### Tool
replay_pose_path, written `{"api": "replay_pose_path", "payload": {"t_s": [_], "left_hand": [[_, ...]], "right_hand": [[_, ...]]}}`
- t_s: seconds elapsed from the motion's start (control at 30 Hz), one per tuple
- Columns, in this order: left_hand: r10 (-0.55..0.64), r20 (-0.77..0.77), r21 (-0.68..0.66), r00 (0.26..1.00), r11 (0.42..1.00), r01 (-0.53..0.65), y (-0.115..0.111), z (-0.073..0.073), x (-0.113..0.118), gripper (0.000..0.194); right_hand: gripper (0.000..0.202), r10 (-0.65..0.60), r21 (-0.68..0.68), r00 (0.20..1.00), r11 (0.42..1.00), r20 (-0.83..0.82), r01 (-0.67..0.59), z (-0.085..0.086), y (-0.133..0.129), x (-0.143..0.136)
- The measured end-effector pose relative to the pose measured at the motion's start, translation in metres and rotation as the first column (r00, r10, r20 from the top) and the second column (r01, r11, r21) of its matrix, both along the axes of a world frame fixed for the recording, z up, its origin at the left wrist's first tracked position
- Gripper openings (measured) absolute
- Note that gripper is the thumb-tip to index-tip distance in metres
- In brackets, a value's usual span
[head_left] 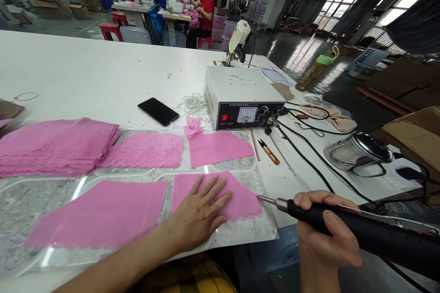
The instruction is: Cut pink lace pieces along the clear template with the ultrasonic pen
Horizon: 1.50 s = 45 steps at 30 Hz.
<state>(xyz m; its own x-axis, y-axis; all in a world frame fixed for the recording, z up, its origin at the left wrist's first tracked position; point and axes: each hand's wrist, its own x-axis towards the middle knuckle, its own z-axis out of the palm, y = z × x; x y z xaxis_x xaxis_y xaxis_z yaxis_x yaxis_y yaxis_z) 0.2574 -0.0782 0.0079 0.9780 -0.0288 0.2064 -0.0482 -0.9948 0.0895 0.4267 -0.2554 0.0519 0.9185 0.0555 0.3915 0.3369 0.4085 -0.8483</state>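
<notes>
Black-handled tool [371, 233], nearest the camera, is gripped by the curled fingers of the right hand [325, 226], its metal tip touching the right end of the pink fabric piece [240, 199] at the worktop's [240, 233] near edge. Flat on that piece, the left hand [197, 213] spreads its fingers apart.

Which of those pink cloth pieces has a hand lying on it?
The front-right piece, by the tip of the black tool. It alone has the left hand spread flat on it.
</notes>
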Motion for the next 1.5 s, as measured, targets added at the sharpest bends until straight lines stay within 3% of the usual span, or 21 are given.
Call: {"api": "replay_pose_path", "payload": {"t_s": [0.3,0.67,1.23,1.5], "left_hand": [[0.020,-0.019,-0.042,1.000,0.999,-0.021,-0.002,0.002,-0.001,0.050],[0.019,-0.027,-0.060,0.999,0.998,-0.020,-0.002,0.001,-0.001,0.051],[0.017,-0.035,-0.064,0.999,0.998,-0.020,-0.003,0.002,-0.001,0.051],[0.022,-0.053,-0.103,0.998,0.994,-0.028,-0.003,0.005,-0.002,0.051]], "right_hand": [[0.013,0.017,-0.028,1.000,0.999,0.003,-0.017,0.004,0.001,0.003],[0.017,0.089,0.023,0.996,0.996,0.004,-0.089,0.002,0.027,-0.001],[0.013,0.131,-0.023,0.990,0.991,0.047,-0.130,0.003,0.032,-0.001],[0.016,0.181,0.005,0.981,0.983,0.068,-0.182,0.002,0.052,-0.002]]}}
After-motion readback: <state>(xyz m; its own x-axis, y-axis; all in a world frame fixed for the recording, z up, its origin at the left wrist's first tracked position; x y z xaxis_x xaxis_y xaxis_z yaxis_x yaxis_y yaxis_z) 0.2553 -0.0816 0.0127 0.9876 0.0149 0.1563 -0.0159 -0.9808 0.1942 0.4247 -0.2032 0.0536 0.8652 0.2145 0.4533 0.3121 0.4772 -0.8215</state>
